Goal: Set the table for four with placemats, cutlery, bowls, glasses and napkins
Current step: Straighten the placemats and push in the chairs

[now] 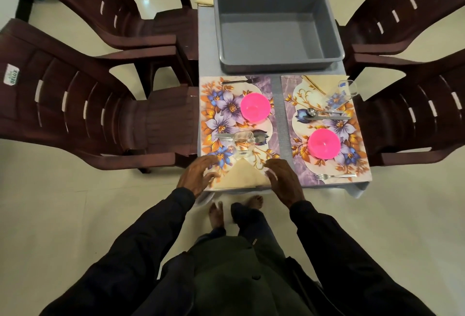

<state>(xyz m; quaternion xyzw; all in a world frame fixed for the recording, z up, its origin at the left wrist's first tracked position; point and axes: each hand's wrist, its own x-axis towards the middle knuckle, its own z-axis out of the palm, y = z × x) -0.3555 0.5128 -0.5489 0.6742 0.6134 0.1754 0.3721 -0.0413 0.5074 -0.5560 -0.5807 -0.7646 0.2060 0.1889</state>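
Dark sleeves reach up to the near edge of the tabletop (276,119), where the left hand (198,174) and the right hand (284,179) flank a cream napkin (241,176) folded into a triangle. The fingers of both hands are spread and relaxed, pinching nothing. The left fingertips seem to touch the napkin's left edge, though blur leaves that uncertain.

The napkin lies on the near end of the near-left placemat (214,104), just before a glass (243,143) that overlaps a knife (224,136) and a spoon (259,139) from this angle. Farther along that mat are a pink bowl (255,107) and a fork (240,81).

The near-right placemat (357,164) carries a second bowl (324,143), a second glass (342,94), a second napkin (317,82) and a second fork (334,176). A grey tub (274,33) stands beyond both mats.

On the back of the brown chair (75,104) at left, a white label (11,77) reads "DELUX".
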